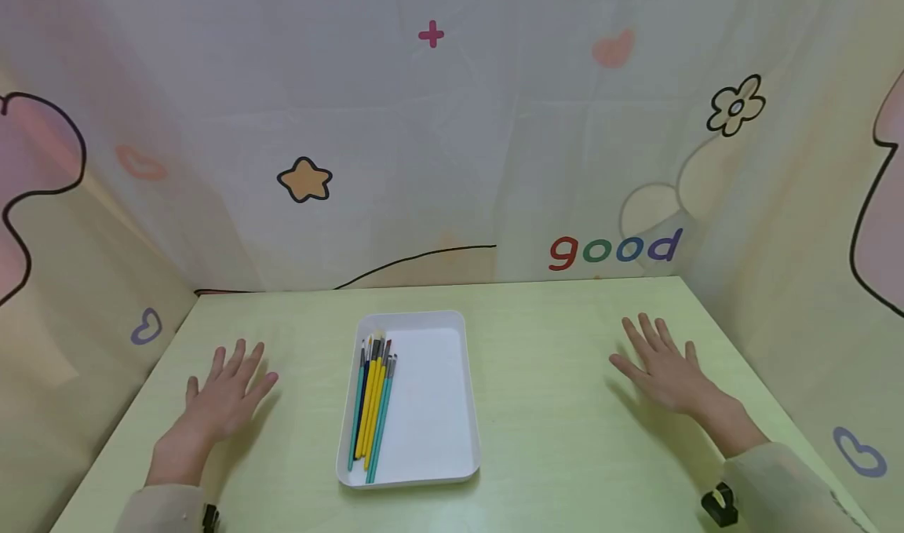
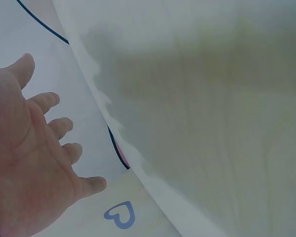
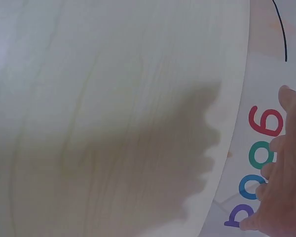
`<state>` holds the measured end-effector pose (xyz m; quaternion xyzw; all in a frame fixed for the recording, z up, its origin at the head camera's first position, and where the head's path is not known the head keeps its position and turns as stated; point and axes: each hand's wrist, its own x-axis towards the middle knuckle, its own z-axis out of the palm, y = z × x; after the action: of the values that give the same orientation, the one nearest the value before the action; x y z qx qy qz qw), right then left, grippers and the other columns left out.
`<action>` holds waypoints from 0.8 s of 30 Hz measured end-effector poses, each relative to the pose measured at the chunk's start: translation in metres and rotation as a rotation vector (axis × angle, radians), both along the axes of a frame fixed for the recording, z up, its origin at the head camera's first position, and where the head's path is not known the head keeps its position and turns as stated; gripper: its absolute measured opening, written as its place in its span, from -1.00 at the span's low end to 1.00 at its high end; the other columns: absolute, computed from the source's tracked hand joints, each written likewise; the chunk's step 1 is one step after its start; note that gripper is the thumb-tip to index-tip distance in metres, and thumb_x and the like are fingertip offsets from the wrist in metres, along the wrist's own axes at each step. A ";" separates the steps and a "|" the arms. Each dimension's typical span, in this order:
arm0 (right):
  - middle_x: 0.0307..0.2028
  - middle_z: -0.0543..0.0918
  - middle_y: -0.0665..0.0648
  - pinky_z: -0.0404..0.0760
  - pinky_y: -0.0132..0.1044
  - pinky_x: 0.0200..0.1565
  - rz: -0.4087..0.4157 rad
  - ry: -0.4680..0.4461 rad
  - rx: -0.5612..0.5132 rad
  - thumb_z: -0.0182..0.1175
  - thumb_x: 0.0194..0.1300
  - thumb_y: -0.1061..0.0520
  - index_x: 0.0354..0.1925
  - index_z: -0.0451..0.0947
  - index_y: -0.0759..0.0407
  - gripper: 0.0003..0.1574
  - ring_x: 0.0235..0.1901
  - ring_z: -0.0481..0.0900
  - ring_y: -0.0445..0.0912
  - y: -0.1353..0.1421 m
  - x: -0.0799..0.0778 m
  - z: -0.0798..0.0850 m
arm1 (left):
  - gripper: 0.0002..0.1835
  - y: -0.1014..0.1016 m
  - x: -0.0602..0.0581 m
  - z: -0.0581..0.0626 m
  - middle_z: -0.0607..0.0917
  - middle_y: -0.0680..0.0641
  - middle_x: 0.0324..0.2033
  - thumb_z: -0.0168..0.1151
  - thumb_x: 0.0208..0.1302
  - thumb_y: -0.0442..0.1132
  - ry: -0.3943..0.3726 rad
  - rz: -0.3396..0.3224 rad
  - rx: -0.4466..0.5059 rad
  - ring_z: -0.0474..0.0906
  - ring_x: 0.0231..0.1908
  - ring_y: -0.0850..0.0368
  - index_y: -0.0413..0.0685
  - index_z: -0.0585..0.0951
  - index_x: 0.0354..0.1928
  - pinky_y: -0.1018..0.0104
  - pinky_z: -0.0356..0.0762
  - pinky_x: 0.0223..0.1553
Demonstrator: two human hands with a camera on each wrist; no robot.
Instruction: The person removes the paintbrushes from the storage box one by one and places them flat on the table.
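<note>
My left hand (image 1: 224, 399) is over the left side of the table, palm down with fingers spread and nothing held. Its palm (image 2: 34, 163) shows bare in the left wrist view. On the right side my right hand (image 1: 667, 372) is spread the same way, also holding nothing, its shadow falling on the tabletop. Between the hands sits a white rectangular tray (image 1: 434, 407). Several thin paintbrushes (image 1: 370, 407) with yellow, teal and dark handles lie together along the tray's left side, bristles towards the back. Both hands are apart from the tray.
The pale wood-grain table (image 1: 544, 392) carries the tray near its middle. A printed curtain (image 1: 424, 140) rises behind the table's back edge, and patterned cloth (image 1: 812, 297) hangs along both sides. A black clip-like piece (image 1: 720, 505) is at the right sleeve.
</note>
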<state>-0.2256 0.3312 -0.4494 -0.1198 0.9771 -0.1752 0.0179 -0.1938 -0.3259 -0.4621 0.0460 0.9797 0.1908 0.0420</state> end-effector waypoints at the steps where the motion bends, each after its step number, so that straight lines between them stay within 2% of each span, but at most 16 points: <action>1: 0.56 -0.25 0.49 -0.37 0.69 0.21 0.004 -0.005 0.002 -0.09 0.58 -0.35 0.62 -0.16 0.31 0.07 0.51 -0.39 0.44 -0.001 0.000 0.001 | -0.16 0.000 0.000 0.000 -0.20 -0.43 0.56 -0.22 0.62 0.26 0.000 -0.001 0.000 -0.43 0.49 -0.51 -0.19 -0.04 0.62 -0.71 -0.46 0.20; 17: 0.57 -0.22 0.47 -0.31 0.64 0.27 0.058 0.010 -0.018 -0.06 0.59 -0.30 0.61 -0.12 0.32 0.03 0.54 -0.36 0.38 -0.027 0.003 0.007 | -0.17 0.010 0.000 -0.003 -0.18 -0.39 0.57 -0.25 0.61 0.28 0.031 -0.032 -0.001 -0.42 0.50 -0.48 -0.12 -0.06 0.64 -0.71 -0.47 0.20; 24: 0.57 -0.12 0.46 -0.09 0.51 0.37 0.128 0.067 -0.062 -0.01 0.60 -0.24 0.60 -0.05 0.33 -0.03 0.54 -0.22 0.36 -0.040 0.004 0.008 | -0.18 0.022 -0.002 -0.001 -0.06 -0.42 0.55 -0.18 0.60 0.28 0.043 -0.063 0.029 -0.23 0.49 -0.54 -0.11 0.05 0.63 -0.72 -0.36 0.20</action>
<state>-0.2214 0.2913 -0.4409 -0.1881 0.9616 -0.1996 -0.0075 -0.1957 -0.3041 -0.4631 0.0815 0.9755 0.2026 0.0265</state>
